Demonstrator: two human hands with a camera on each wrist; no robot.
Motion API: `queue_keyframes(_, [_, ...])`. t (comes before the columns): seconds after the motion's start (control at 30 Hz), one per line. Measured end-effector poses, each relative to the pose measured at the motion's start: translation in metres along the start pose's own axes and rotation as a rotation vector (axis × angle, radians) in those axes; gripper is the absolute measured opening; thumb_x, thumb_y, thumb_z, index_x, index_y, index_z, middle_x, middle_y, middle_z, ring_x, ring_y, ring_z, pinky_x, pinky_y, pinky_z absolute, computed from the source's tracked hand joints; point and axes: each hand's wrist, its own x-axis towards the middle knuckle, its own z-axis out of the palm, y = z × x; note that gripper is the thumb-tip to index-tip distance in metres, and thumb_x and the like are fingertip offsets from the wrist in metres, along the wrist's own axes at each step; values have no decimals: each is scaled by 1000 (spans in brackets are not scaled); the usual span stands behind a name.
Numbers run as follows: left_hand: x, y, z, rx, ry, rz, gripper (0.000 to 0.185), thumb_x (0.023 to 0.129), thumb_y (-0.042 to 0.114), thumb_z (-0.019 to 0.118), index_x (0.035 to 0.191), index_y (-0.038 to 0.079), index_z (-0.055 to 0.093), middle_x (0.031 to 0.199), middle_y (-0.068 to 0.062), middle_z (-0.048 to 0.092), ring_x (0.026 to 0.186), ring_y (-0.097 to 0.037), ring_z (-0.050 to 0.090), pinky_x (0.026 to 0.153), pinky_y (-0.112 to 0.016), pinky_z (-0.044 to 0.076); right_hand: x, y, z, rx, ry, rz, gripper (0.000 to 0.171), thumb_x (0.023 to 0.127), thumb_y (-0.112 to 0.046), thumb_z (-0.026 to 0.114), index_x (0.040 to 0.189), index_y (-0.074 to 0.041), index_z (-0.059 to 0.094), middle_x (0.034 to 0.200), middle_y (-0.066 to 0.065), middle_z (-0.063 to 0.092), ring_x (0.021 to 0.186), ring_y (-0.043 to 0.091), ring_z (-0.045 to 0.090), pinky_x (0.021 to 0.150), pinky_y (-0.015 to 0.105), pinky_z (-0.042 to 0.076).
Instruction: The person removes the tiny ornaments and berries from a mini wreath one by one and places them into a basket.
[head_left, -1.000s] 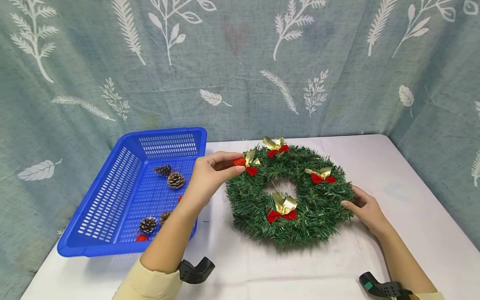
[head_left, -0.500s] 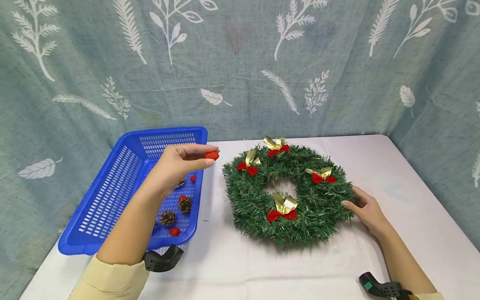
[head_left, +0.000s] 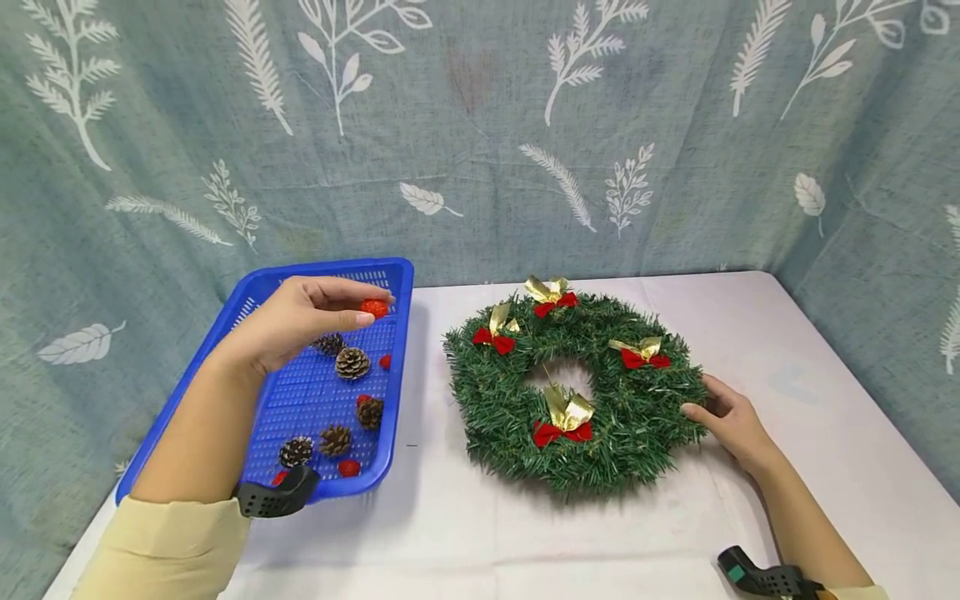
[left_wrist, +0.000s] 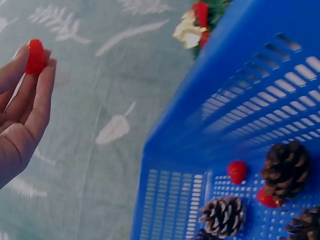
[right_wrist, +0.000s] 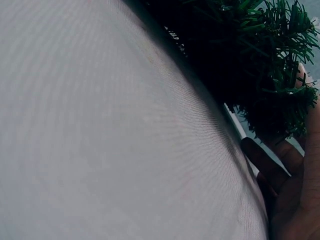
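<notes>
Between thumb and fingertips, my left hand [head_left: 288,321] pinches a small red, bumpy strawberry-like ornament [head_left: 374,308], held up over the blue basket. The left wrist view shows the red ornament [left_wrist: 36,57] at the fingertips, above the basket's rim level. A round green artificial wreath [head_left: 630,417] lies on the table, bearing several red bows with gold ribbon, such as the front bow [head_left: 564,421]. At its right edge my right hand [head_left: 738,425] grips the wreath, thumb on top. In the right wrist view, the fingers [right_wrist: 267,165] reach under the wreath's branches [right_wrist: 280,100].
The blue plastic basket [head_left: 401,367] stands on the left of the white-covered table [head_left: 600,550]. Inside lie several pine cones [head_left: 352,362] and red ornaments [head_left: 348,468]. A leaf-patterned curtain [head_left: 480,150] closes off the back and sides.
My left hand has moved left, away from the wreath's upper left bow and over the basket, carrying the red ornament. The right hand and wreath have stayed in place.
</notes>
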Motion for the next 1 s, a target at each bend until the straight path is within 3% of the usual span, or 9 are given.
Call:
queue_keyframes(0.03, [-1, -1, -4, 11, -4, 5, 34, 88, 13, 67, 122, 10, 65, 110, 5, 69, 103, -10, 64, 88, -20, 51, 0, 0, 0, -4, 0, 0, 69, 96, -16, 56, 145, 13, 17, 145, 39, 20, 123, 29, 44, 77, -1, 35])
queue_keyframes(0.1, [-2, -2, -11, 27, -7, 8, 34, 88, 12, 67, 122, 9, 65, 108, 5, 70, 101, -10, 64, 87, -21, 51, 0, 0, 0, -10, 2, 0, 69, 96, -17, 56, 145, 12, 17, 145, 39, 21, 123, 29, 44, 77, -2, 35])
queue_keyframes(0.17, [-2, -5, -17, 42, -14, 4, 34, 88, 12, 67, 122, 8, 65, 109, 5, 70, 101, -10, 64, 87, -21, 52, 0, 1, 0, -15, 5, -2, 69, 96, -17, 56, 145, 12, 18, 145, 39, 22, 117, 10, 47, 77, -1, 35])
queue_keyframes(0.37, [-5, -20, -35, 94, 53, -57, 35, 88, 14, 68, 123, 9, 64, 108, 9, 70, 102, -6, 64, 87, -17, 49, -1, 1, 0, -17, 5, -7, 68, 96, -16, 56, 145, 12, 18, 144, 39, 23, 116, 6, 45, 77, -1, 35])
queue_keyframes(0.5, [-8, -27, -51, 105, 99, -90, 35, 89, 14, 67, 123, 10, 64, 108, 13, 69, 104, -4, 62, 87, -14, 47, 0, 1, 0, -9, 10, -11, 68, 96, -16, 56, 144, 13, 19, 144, 39, 22, 110, -6, 41, 77, -1, 35])
queue_keyframes(0.63, [-12, -34, -68, 92, 142, -127, 32, 90, 14, 66, 121, 18, 67, 106, 17, 68, 102, -3, 61, 85, -11, 47, 0, 0, 0, -3, 6, -8, 69, 96, -16, 56, 144, 14, 18, 144, 40, 22, 118, 10, 45, 78, -2, 35])
queue_keyframes(0.8, [-16, -46, -84, 111, 159, -190, 33, 90, 18, 66, 122, 24, 66, 106, 21, 66, 103, 0, 59, 84, -8, 45, 0, 0, 0, -3, 4, -6, 69, 96, -16, 56, 144, 14, 18, 144, 40, 22, 112, -2, 44, 77, -1, 35])
queue_keyframes(0.93, [-16, -57, -91, 120, 150, -230, 33, 89, 21, 68, 122, 27, 66, 105, 23, 64, 103, 1, 59, 83, -8, 45, 0, -1, 0, -2, -1, -5, 69, 96, -16, 56, 144, 14, 17, 145, 40, 21, 116, 9, 46, 78, -1, 35])
queue_keyframes(1.0, [-15, -63, -93, 92, 140, -239, 34, 88, 19, 68, 121, 25, 66, 104, 22, 65, 99, 1, 60, 82, -9, 47, 0, 0, 0, -1, -1, -10, 69, 96, -16, 56, 144, 14, 17, 144, 40, 22, 111, -2, 46, 77, -1, 36])
